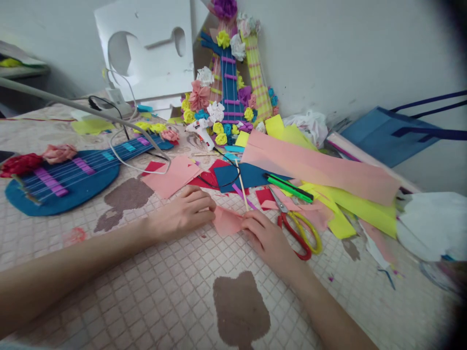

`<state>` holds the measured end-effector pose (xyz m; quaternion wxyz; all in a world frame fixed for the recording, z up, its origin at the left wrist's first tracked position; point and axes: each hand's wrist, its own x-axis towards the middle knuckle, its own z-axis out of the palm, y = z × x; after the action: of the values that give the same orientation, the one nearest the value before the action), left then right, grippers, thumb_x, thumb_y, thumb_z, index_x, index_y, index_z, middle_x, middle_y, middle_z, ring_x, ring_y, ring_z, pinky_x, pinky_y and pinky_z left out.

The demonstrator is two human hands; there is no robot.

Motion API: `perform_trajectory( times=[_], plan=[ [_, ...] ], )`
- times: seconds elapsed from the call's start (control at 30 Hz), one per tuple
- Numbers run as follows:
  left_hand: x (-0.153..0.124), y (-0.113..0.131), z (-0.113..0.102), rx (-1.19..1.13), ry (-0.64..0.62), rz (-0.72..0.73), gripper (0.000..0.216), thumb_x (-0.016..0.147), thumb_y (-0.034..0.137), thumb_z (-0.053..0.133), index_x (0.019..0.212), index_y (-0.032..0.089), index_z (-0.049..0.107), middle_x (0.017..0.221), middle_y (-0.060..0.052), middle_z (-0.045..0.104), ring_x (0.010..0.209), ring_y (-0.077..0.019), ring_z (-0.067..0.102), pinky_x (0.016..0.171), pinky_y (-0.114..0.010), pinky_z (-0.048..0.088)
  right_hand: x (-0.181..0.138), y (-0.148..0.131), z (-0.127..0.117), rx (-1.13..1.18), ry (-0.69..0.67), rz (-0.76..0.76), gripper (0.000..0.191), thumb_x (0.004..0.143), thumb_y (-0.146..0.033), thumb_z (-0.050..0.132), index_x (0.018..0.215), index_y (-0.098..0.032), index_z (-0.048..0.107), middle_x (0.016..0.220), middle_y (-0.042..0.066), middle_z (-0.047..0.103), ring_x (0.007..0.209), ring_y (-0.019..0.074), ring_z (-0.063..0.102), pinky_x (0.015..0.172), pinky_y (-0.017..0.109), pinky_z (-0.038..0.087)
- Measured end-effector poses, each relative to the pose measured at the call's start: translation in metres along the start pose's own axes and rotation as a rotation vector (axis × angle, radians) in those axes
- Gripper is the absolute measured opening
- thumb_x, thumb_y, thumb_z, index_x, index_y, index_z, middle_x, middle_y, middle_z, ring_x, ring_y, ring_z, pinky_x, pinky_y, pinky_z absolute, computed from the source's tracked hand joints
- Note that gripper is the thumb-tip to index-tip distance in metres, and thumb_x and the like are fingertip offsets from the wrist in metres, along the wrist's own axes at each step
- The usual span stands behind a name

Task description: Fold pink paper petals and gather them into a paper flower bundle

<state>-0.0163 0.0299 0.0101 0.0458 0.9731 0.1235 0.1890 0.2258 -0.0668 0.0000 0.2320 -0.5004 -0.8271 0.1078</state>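
Left hand [184, 213] and right hand [268, 238] both half-curled, pinching pink paper [226, 222] over a grid-patterned tabletop [164, 291], brown patch [241, 308] near, pale wall [314, 63] far.

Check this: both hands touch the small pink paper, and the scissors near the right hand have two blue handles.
Not blue: in the head view, the scissors near the right hand have one red handle and one yellow handle. The rest is right.
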Motion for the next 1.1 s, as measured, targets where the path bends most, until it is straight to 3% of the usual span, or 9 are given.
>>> perform_trajectory(
  times=[0.2, 0.43, 0.67, 0.9, 1.1],
  plan=[
    [0.005, 0.017, 0.002, 0.008, -0.016, -0.051, 0.026, 0.095, 0.013, 0.036, 0.082, 0.018, 0.058, 0.09, -0.004, 0.063, 0.086, -0.0167, 0.054, 0.09, -0.039, 0.029, 0.0, -0.003, -0.004, -0.04, -0.037, 0.043, 0.018, 0.081, -0.009, 0.054, 0.094, -0.022, 0.055, 0.105, 0.005, 0.057, 0.092, 0.019, 0.059, 0.072, 0.033, 0.052],
    [-0.001, 0.02, 0.009, -0.057, 0.011, -0.118, 0.016, 0.091, 0.013, 0.044, 0.09, 0.018, 0.059, 0.091, -0.004, 0.063, 0.088, -0.0182, 0.053, 0.085, -0.037, 0.033, -0.002, -0.001, 0.003, -0.058, -0.022, -0.056, 0.013, 0.09, -0.016, 0.046, 0.094, -0.021, 0.057, 0.11, 0.007, 0.06, 0.099, 0.019, 0.06, 0.079, 0.034, 0.053],
    [-0.001, 0.024, 0.015, -0.145, 0.009, -0.199, 0.015, 0.089, 0.014, 0.045, 0.086, 0.017, 0.059, 0.091, -0.005, 0.059, 0.082, -0.0166, 0.052, 0.075, -0.031, 0.037, -0.002, 0.001, 0.006, 0.067, -0.01, 0.044, 0.012, 0.087, -0.014, 0.048, 0.088, -0.022, 0.056, 0.098, 0.004, 0.059, 0.09, 0.0176, 0.06, 0.075, 0.032, 0.051],
    [0.005, 0.025, 0.017, -0.423, 0.043, -0.415, 0.01, 0.081, 0.009, 0.051, 0.077, 0.015, 0.058, 0.078, -0.002, 0.057, 0.072, -0.0136, 0.053, 0.066, -0.026, 0.04, 0.001, -0.006, 0.005, 0.153, 0.019, 0.187, 0.009, 0.086, -0.014, 0.05, 0.083, -0.021, 0.053, 0.09, 0.003, 0.056, 0.082, 0.0156, 0.058, 0.07, 0.029, 0.048],
    [0.009, 0.029, 0.018, -0.428, 0.078, -0.481, 0.01, 0.08, 0.012, 0.052, 0.074, 0.015, 0.059, 0.077, -0.003, 0.057, 0.07, -0.0132, 0.053, 0.062, -0.025, 0.04, 0.003, -0.008, 0.007, 0.174, 0.061, 0.22, 0.011, 0.084, -0.012, 0.051, 0.078, -0.021, 0.052, 0.084, 0.001, 0.055, 0.077, 0.0149, 0.057, 0.067, 0.028, 0.046]
  ],
)
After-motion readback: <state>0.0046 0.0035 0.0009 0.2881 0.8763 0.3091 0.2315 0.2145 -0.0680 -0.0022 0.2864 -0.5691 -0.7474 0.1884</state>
